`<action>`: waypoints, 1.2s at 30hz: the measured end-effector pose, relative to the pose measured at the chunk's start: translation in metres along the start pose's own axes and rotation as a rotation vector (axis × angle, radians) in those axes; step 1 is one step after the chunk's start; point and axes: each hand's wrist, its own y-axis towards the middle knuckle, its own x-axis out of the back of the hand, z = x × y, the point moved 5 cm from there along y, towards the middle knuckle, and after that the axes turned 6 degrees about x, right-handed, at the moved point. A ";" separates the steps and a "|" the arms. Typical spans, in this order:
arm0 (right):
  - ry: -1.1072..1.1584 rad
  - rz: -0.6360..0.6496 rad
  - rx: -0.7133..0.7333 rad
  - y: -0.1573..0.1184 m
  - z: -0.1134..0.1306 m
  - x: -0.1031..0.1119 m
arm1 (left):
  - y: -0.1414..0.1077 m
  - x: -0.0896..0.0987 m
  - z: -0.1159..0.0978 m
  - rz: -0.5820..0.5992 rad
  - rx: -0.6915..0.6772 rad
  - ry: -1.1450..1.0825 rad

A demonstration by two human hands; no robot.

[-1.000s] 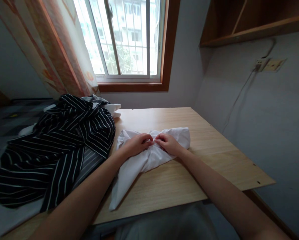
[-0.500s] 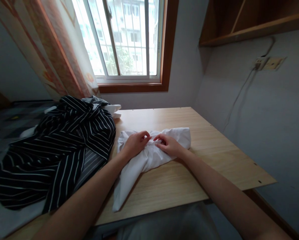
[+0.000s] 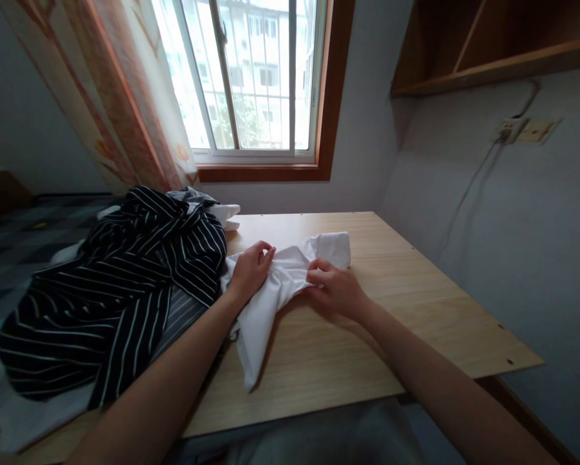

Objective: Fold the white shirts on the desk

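Note:
A crumpled white garment (image 3: 290, 266) lies on the wooden table in front of me; its exact kind does not show. One narrow part of it hangs toward me, and a folded end sticks out to the far right. My left hand (image 3: 252, 268) rests on its left side, with the fingers closed on the cloth. At the near right edge, my right hand (image 3: 336, 287) pinches the fabric between thumb and fingers. Parts of the cloth are hidden under my left hand and forearm.
A heap of black clothing with white stripes (image 3: 110, 297) lies left of my left arm, with white cloth around it. The pale wooden table (image 3: 416, 310) reaches toward the wall below the window (image 3: 256, 77). A cable hangs from the socket (image 3: 513, 129) at right.
My hands have moved apart: the left a little left, the right slightly right and toward me, now gripping the garment's near edge. The garment's right end has shifted left and away.

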 end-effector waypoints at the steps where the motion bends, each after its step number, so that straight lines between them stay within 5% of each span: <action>1: 0.042 -0.041 -0.013 0.001 0.000 0.001 | -0.001 0.007 -0.005 -0.012 -0.025 0.040; 5: 0.259 -0.214 -0.090 0.002 -0.005 0.006 | -0.024 0.036 -0.049 -0.086 -0.237 0.183; 10: 0.505 -0.332 -0.190 0.002 -0.011 0.010 | -0.062 0.023 -0.084 0.239 -0.433 0.131; 14: 0.531 -0.360 -0.233 0.001 -0.014 0.014 | -0.060 0.011 -0.074 0.382 -0.432 0.111; 19: 0.593 -0.368 -0.267 0.002 -0.014 0.010 | -0.040 0.012 -0.056 0.502 -0.272 -0.107; 26: 1.042 -0.364 -0.376 0.004 -0.012 -0.009 | -0.030 -0.007 -0.024 0.576 -0.040 -0.293; 36: 1.396 -0.328 -0.598 0.001 -0.023 -0.031 | -0.034 -0.015 -0.041 0.604 -0.166 -0.390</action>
